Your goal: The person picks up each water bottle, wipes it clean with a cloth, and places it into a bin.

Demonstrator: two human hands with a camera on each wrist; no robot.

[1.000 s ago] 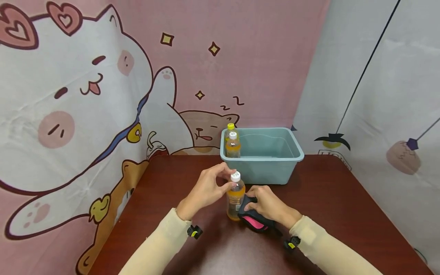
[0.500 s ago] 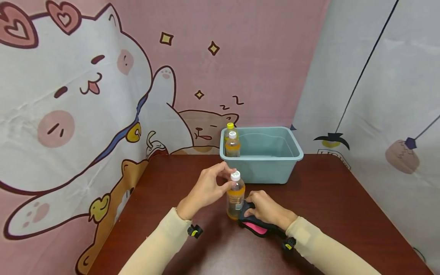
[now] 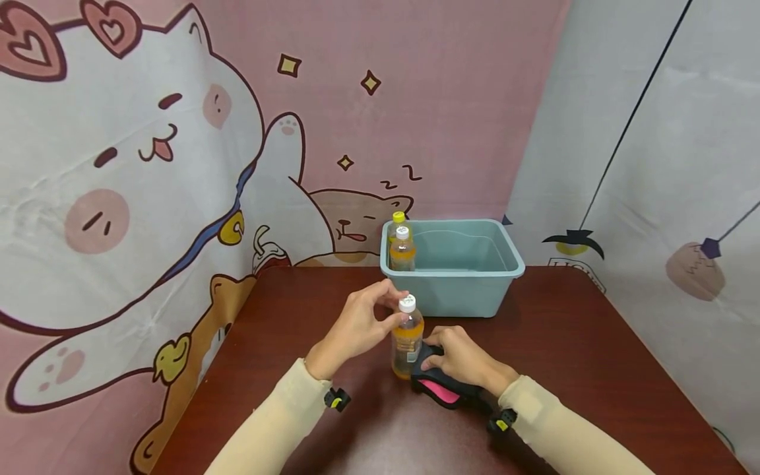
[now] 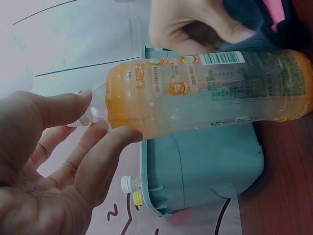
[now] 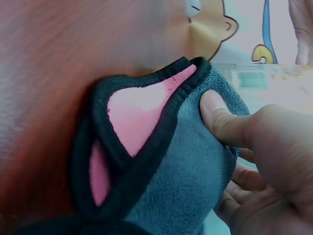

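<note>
In the head view a clear plastic drink bottle with a white cap and orange label stands upright on the table. My left hand pinches it at the neck between thumb and fingers; the left wrist view shows the thumb near the cap. My right hand grips a fuzzy dark grey cloth piece with black edging and a pink lining. This cloth touches the bottle's lower right side. In the right wrist view my thumb presses on the grey plush, with the other fingers partly hidden behind it.
A light blue plastic tub stands behind the bottle at the back of the table. Inside its left end are a white-capped bottle and a yellow-capped bottle. The dark red-brown tabletop meets a printed cloth backdrop.
My right hand and the grey cloth shifted slightly down along the bottle's side, then a little back up. The left hand and the bottle stayed in place.
</note>
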